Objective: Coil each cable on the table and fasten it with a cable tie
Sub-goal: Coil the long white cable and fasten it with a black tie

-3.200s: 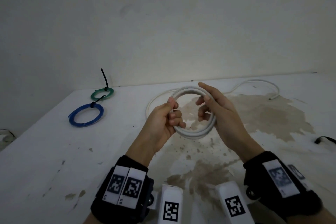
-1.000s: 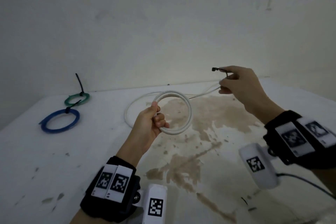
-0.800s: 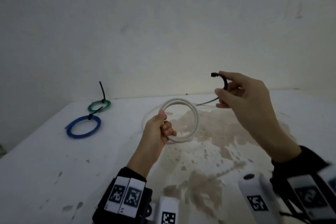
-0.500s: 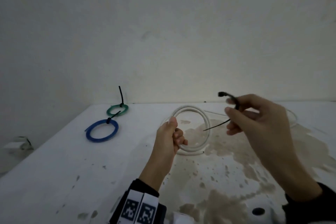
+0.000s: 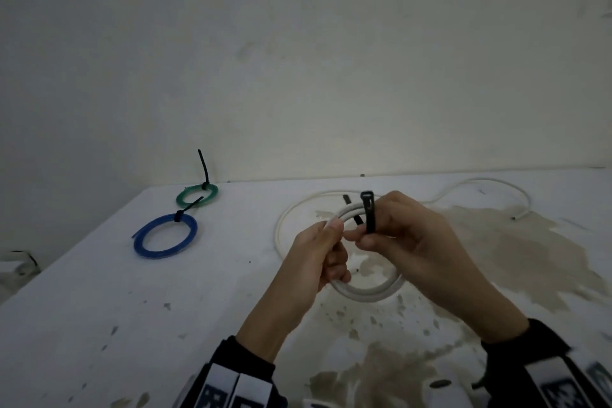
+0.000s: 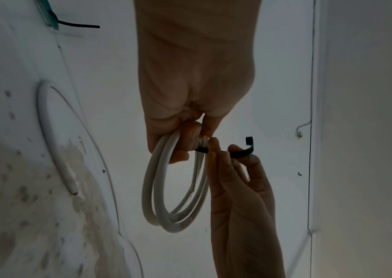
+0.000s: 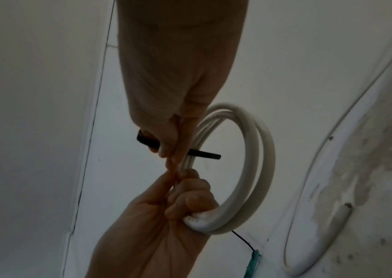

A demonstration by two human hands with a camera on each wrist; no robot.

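My left hand (image 5: 326, 255) grips a coil of white cable (image 5: 367, 291) above the table, fingers curled round its left side. In the left wrist view the white coil (image 6: 156, 197) hangs below my left hand (image 6: 190, 146). My right hand (image 5: 390, 232) pinches a black cable tie (image 5: 368, 212), bent around the top of the coil; its tail (image 7: 206, 154) pokes through the ring in the right wrist view. The cable's loose end (image 5: 496, 189) trails over the table to the right.
A blue coil (image 5: 165, 236) and a green coil (image 5: 197, 195), each with a black tie, lie at the table's far left by the wall. The white table (image 5: 99, 308) has brown stains (image 5: 516, 242) on the right.
My right hand came in from the right with the black tie and brought it against the top of the white coil. The left hand kept its grip on the coil.
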